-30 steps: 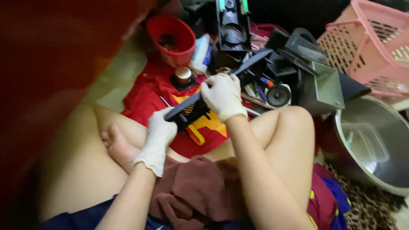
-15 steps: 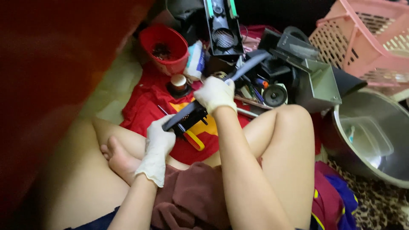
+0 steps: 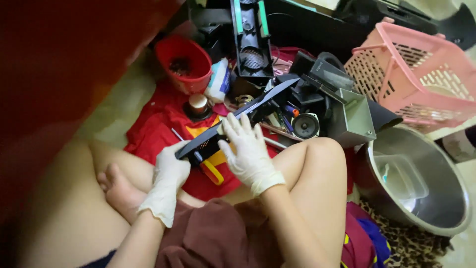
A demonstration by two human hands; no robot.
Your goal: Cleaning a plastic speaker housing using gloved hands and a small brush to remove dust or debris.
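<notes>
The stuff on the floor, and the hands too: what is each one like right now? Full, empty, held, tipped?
Left hand: gloved, gripping the near end of the long black panel.
Right hand: gloved, fingers spread on the panel.
Long black panel: held up, slanted.
Red bowl: upright, dark bits inside.
Pink basket: tipped on its side.
Metal bowl: upright, clear tub inside.
Small speaker: lying cone up.

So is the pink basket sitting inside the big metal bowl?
No, the pink basket sits beside and behind the big metal bowl, which holds only a clear plastic container.
</notes>
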